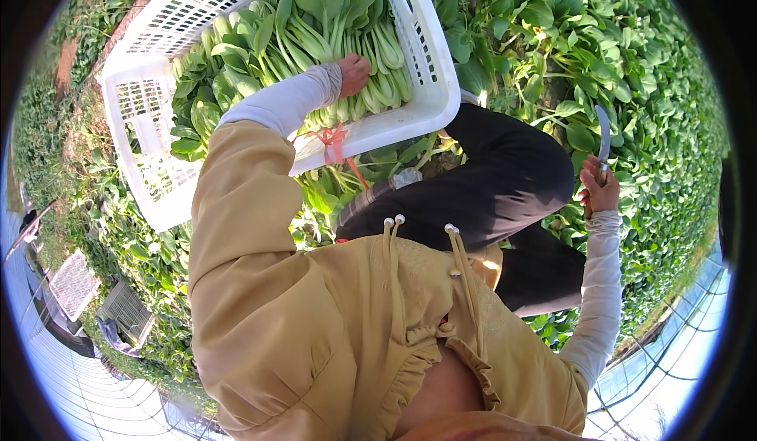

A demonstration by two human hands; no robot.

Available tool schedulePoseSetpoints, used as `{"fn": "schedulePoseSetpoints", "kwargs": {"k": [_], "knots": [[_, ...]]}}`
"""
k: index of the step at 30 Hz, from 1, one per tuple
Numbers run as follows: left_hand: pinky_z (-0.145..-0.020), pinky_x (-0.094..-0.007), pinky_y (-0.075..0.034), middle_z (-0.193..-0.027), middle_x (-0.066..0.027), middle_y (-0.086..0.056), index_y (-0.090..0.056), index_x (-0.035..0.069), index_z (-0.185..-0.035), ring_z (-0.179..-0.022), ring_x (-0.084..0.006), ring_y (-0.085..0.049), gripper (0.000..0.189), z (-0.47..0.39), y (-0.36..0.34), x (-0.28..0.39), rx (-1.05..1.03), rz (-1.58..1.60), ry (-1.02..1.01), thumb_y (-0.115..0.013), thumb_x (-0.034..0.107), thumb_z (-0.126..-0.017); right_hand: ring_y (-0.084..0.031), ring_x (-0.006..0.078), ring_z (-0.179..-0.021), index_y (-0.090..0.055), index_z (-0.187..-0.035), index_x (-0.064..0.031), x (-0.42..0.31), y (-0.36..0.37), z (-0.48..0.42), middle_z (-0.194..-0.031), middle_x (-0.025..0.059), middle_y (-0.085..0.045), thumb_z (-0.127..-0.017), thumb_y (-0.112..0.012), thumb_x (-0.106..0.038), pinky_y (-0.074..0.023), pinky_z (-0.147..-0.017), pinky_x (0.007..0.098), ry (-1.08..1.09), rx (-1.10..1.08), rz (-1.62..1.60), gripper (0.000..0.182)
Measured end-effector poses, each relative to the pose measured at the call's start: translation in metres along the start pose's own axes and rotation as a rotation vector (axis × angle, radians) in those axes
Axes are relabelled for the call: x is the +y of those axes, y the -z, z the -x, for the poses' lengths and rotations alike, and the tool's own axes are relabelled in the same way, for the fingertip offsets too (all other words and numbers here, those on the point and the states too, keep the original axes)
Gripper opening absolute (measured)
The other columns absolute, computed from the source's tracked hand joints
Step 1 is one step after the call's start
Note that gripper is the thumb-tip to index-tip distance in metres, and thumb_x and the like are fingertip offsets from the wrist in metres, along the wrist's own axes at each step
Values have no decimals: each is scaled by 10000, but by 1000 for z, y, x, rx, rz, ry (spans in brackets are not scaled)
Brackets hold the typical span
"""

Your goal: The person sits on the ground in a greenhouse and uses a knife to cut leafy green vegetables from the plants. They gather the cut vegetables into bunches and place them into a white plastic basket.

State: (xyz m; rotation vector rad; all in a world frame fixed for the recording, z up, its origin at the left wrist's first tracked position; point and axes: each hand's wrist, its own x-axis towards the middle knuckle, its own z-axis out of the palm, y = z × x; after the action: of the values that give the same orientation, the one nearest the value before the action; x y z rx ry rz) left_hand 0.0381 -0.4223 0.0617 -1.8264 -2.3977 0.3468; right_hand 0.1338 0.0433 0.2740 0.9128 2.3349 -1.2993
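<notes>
My left hand [353, 76] rests among the pale stems of harvested bok choy [301, 38], inside a white plastic crate [437, 89]; whether its fingers grip a plant is hidden. The heads lie packed side by side, their leaves towards the crate's far and left parts. Red plastic twine [332, 143] is tied at the crate's near rim. Out to the right, my right hand [598, 186] is closed round the handle of a knife with a curved blade [603, 130], which points away from me above the growing leaves.
Growing leafy greens [656, 163] spread on the right and around the crate. My bent, dark-trousered leg [502, 175] lies beside the crate's near right corner. Two more crates stand at the lower left, one pale [75, 284], one greyish [127, 311]. Greenhouse framing curves along the lower edges.
</notes>
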Motion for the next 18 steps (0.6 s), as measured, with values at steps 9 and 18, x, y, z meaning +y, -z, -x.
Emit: {"fn": "schedulePoseSetpoints", "kwargs": {"k": [9,18], "knots": [[-525,-302,-321,-601,-31,-437,-502,88,-577,-631,-182,-430,105,-2,-28,15,82,-18,13,-523,182,-535,-441,68,-393,-484,-1027,-29,-23,0,8,-841,58,-573,-703,-593,-86,-330,-316,179,51,-52,28,346],[-448,-306,-365,-583,-40,-430,-490,67,-604,-547,-185,-467,110,-4,-11,24,-157,117,43,-530,145,-537,-435,62,-392,-491,-1018,-39,-40,-3,-6,-802,47,-570,-707,-579,-50,-329,-322,178,81,-110,41,324]]}}
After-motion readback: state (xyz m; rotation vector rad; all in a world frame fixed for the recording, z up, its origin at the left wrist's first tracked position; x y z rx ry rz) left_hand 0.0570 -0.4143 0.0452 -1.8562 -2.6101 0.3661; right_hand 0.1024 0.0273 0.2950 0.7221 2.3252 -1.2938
